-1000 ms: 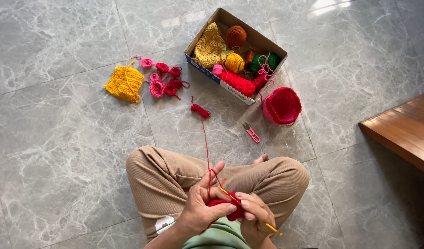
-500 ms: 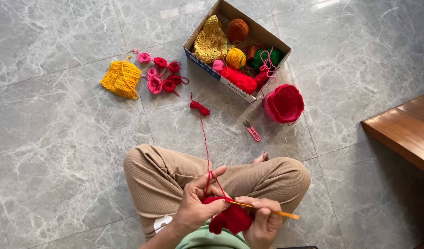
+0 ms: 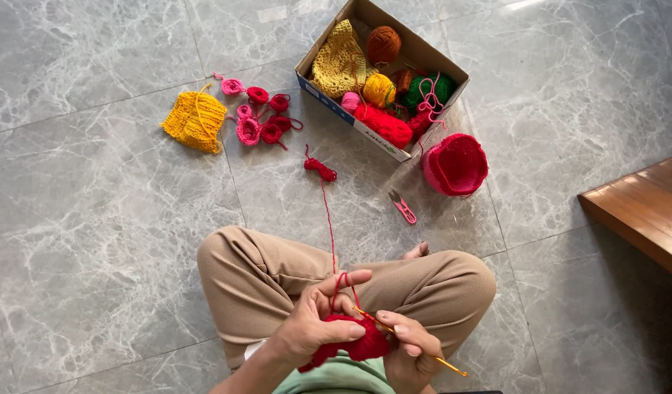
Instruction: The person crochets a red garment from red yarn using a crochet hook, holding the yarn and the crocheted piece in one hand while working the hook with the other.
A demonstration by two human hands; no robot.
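The red crochet piece (image 3: 354,346) is in the lap of the person, who sits cross-legged on the grey marble floor (image 3: 95,219). The left hand (image 3: 317,325) grasps this piece from the left side, with the thumb pressed on top of it, and the index finger is stretched out with the red yarn strand (image 3: 327,219) looped around it. The right hand (image 3: 409,350) is closed around a yellow crochet hook (image 3: 412,344); the tip of the hook is at the upper edge of the red piece, and the other end points to the lower right.

The yarn strand goes up from the left index finger, over the beige trousers (image 3: 263,281), to a small red yarn bundle (image 3: 320,168) that lies on the floor. To the right of the strand, small pink scissors (image 3: 403,206) lie on the tile. Further away there is a red crocheted basket (image 3: 455,164), just beside an open cardboard box (image 3: 423,55). The box holds balls of yarn in orange, yellow, green and red, and also a yellow crocheted piece (image 3: 339,62). To the left of the box, several small pink and red crocheted rounds (image 3: 259,117) lie together, and next to them a yellow knitted piece (image 3: 196,120). At the right edge, a wooden bench (image 3: 642,211) is partly visible.
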